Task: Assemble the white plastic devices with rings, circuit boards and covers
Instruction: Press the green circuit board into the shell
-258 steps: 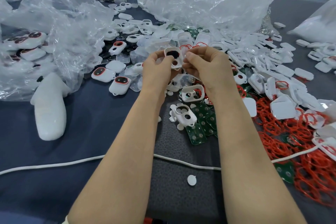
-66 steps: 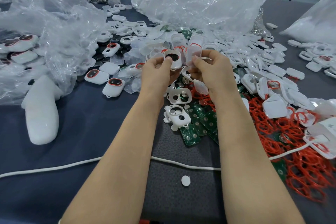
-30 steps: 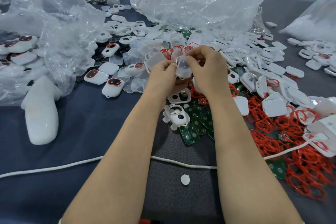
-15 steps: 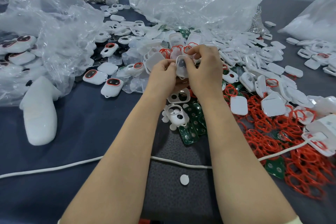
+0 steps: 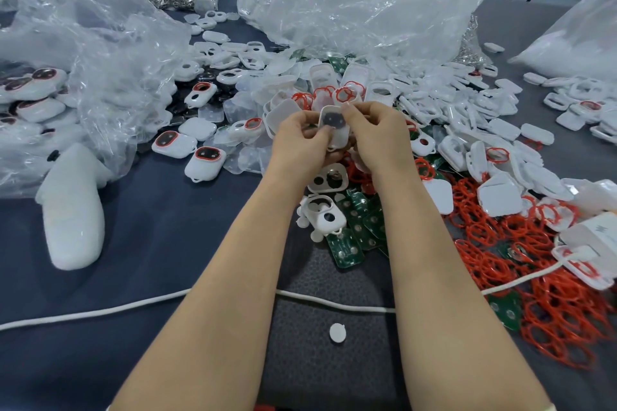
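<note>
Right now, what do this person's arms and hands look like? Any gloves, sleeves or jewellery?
The left forearm and right forearm are uncovered, and neither the left hand nor the right hand wears a glove. No watch, bracelet or ring shows. A pale sliver at the bottom edge may be a sleeve hem.

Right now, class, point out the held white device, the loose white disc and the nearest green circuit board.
held white device (image 5: 335, 123), head view, dark window.
loose white disc (image 5: 337, 332), head view, centre.
green circuit board (image 5: 344, 249), head view, flat face.

Left hand (image 5: 302, 140), right hand (image 5: 377, 138), gripping white device (image 5: 334, 126)
</note>
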